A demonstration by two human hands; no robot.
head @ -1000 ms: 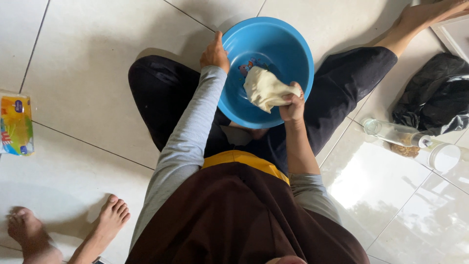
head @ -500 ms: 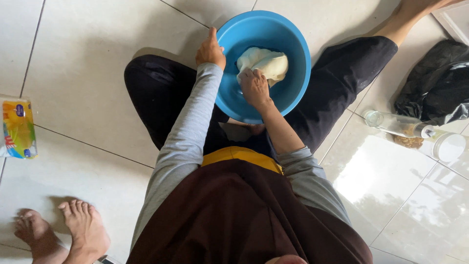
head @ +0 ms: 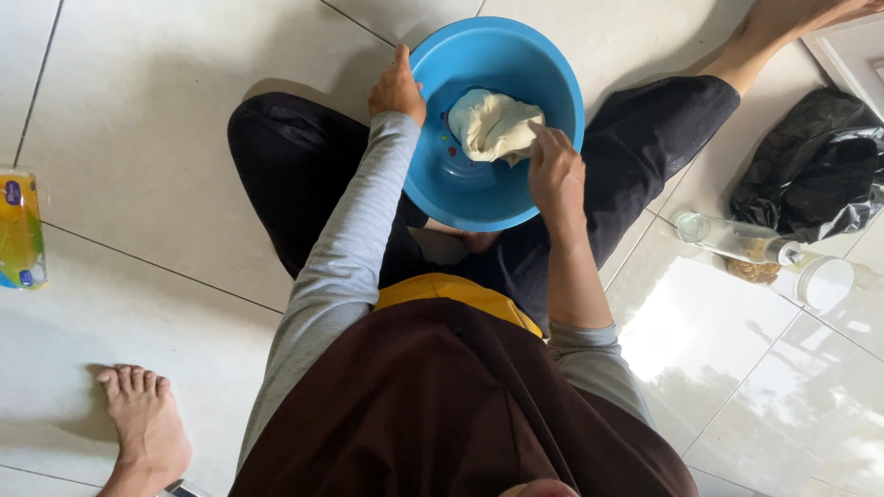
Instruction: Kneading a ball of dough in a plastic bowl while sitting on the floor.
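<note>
A round blue basin (head: 552, 74) sits on the tiled floor between my crossed legs. Inside it lies a pale lump of dough (head: 493, 124). My left hand (head: 398, 89) grips the basin's left rim, thumb over the edge. My right hand (head: 555, 170) rests at the basin's right side, with its fingers pinching the near edge of the dough. Both arms wear grey sleeves, the right one pushed up past the forearm.
A yellow packet (head: 18, 230) lies at the far left. A clear glass bottle (head: 737, 241) and a round lid (head: 826, 281) lie at the right beside a black plastic bag (head: 820, 166). Another person's bare foot (head: 143, 423) stands at the lower left.
My right hand moved across the basin, pressing the dough toward the far side, then came back to the right and took hold of its edge. The other person's feet shifted; only one shows now.
</note>
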